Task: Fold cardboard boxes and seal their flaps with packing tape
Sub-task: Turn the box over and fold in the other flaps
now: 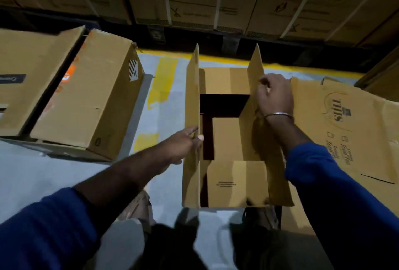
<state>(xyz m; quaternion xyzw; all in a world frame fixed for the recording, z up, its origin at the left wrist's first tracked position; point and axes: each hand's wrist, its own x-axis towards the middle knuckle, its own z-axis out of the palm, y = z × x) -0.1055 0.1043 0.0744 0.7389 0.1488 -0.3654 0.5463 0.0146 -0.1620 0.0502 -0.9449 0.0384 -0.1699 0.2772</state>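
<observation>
On the warehouse floor (168, 101) the box (226, 174) runs twelve to six, left hand (183, 143) fingers pinching its nine-o'clock flap (192, 118), right hand (275, 95) fingers gripping the three-o'clock flap (255, 71).

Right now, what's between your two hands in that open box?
In the head view, between the left hand and right hand lie the open box's two folded-in short flaps, with a dark gap between them. Nothing else shows there.
</observation>
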